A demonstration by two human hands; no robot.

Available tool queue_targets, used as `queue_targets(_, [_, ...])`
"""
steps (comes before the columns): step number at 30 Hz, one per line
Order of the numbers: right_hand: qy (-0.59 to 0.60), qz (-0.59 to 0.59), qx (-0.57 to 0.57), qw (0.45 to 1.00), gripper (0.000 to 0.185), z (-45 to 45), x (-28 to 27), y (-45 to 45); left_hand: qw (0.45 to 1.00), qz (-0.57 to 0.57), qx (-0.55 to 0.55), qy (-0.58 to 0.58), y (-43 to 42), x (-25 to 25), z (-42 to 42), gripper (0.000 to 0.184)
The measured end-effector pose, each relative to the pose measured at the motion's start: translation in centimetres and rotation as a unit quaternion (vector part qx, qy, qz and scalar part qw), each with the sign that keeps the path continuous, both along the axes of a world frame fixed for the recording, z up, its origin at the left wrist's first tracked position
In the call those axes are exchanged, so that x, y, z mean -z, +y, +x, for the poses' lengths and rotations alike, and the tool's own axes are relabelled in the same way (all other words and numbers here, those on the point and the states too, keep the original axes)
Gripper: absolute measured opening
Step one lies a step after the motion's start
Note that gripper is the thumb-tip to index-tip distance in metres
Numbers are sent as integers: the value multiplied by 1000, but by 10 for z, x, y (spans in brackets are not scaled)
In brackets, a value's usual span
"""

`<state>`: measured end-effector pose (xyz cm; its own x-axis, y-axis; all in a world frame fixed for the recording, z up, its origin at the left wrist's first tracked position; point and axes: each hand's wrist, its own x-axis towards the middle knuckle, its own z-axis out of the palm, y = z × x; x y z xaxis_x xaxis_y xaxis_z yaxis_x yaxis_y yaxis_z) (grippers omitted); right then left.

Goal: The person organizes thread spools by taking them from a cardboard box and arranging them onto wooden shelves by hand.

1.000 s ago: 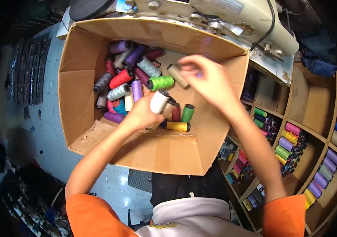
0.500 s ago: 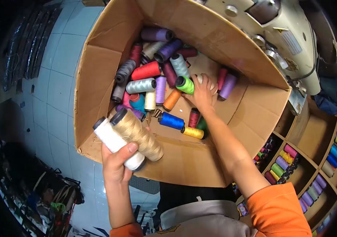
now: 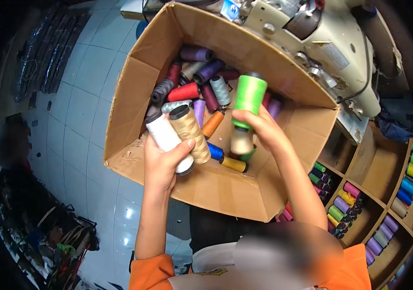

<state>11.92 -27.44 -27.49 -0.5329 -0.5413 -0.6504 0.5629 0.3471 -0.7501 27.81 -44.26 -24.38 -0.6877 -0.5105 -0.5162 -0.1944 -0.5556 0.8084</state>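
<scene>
My left hand (image 3: 160, 162) is closed round a white spool (image 3: 169, 141) and a tan spool (image 3: 190, 134), held side by side over the near left part of a cardboard box (image 3: 218, 195). Over the box's right half, my right hand (image 3: 264, 128) grips a bright green spool (image 3: 250, 99), with a beige spool (image 3: 242, 141) just below it. Inside the box lie several other spools, among them a red one (image 3: 185, 92), an orange one (image 3: 213, 123) and a yellow one (image 3: 234, 164). The held spools hide part of the pile.
A sewing machine (image 3: 334, 58) stands behind the box at the upper right. Wooden shelves (image 3: 385, 176) with coloured spools are on the right. Dark wrapped bundles (image 3: 49, 55) lie at the upper left, and a cluttered heap (image 3: 61, 241) is at the lower left.
My right hand has gone from reaching among the spools to holding the green and beige ones raised. My left hand has lifted the white and tan spools and turned them. The view has shifted.
</scene>
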Motion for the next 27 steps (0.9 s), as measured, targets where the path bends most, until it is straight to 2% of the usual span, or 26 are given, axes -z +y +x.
queue_targets(3, [-115, -158, 14, 981, 66, 9, -91, 17, 998, 22, 31, 48, 25, -10, -15, 63])
queue_targets(4, [-113, -184, 27, 976, 65, 14, -107, 25, 996, 38, 38, 71, 36, -12, -19, 62])
queue_targets(5, [-94, -202, 32, 974, 55, 18, -118, 31, 993, 55, 46, 94, 48, -13, -23, 61])
queue_targets(6, [-74, -220, 39, 972, 46, 21, -124, 37, 984, 92, 68, 134, 60, -15, -26, 70])
queue_targets(8, [-51, -236, 85, 967, 43, 30, -125, 51, 960, 171, 78, 208, 88, -8, -25, 86])
queue_targets(9, [-65, -250, 110, 960, 43, 36, -128, 62, 966, 156, 110, 174, 101, -4, -22, 101])
queue_targets(12, [-88, -290, 165, 939, 44, 47, -137, 105, 962, 188, 127, 152, 145, -21, -18, 113])
queue_targets(13, [-103, -297, 183, 931, 44, 50, -141, 122, 968, 162, 119, 152, 162, -31, -19, 116])
queue_targets(15, [-104, -309, 235, 916, 42, 64, -142, 157, 968, 165, 148, 116, 189, -45, -15, 118])
queue_targets(16, [-48, -320, 249, 913, 41, 69, -138, 171, 965, 175, 159, 110, 204, -47, -17, 118])
queue_targets(19, [-80, -336, 285, 894, 40, 79, -134, 207, 955, 199, 207, 80, 237, -50, -22, 110])
queue_targets(22, [-37, -317, 331, 888, 40, 90, -124, 245, 955, 173, 235, 43, 271, -46, -28, 101])
queue_targets(23, [86, -255, 320, 908, 44, 91, -118, 258, 956, 155, 244, 50, 283, -43, -29, 101])
queue_targets(24, [61, -257, 343, 902, 46, 94, -116, 268, 956, 139, 251, 58, 293, -38, -28, 101])
queue_targets(27, [-25, -278, 413, 867, 58, 107, -111, 292, 932, 202, 299, 32, 318, -29, -22, 110])
